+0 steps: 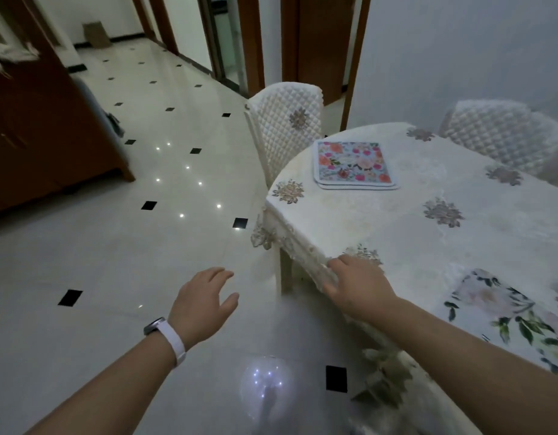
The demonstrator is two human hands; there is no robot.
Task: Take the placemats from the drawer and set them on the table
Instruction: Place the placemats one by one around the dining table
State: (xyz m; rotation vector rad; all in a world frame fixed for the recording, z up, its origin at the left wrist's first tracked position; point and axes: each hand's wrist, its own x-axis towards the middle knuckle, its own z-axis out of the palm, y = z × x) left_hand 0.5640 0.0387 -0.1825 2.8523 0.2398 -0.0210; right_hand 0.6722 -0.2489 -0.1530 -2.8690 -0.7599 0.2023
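Note:
A small stack of floral placemats (pixel 354 164) lies on the far left part of the table (pixel 397 227), which wears a cream embroidered cloth. A pale mat with leaves and flowers (pixel 504 312) lies on the near right part of the table. My right hand (pixel 356 285) rests flat on the table's near edge, fingers spread, holding nothing. To its left, my left hand (pixel 202 304) hovers over the floor, open and empty, with a white watch on the wrist. No drawer is plainly in view.
A quilted cream chair (pixel 287 127) stands at the table's far left side, and another (pixel 504 136) behind the table. A brown wooden cabinet (pixel 42 130) lines the left wall. Glossy tiled floor (pixel 145 215) stretches toward doorways at the back.

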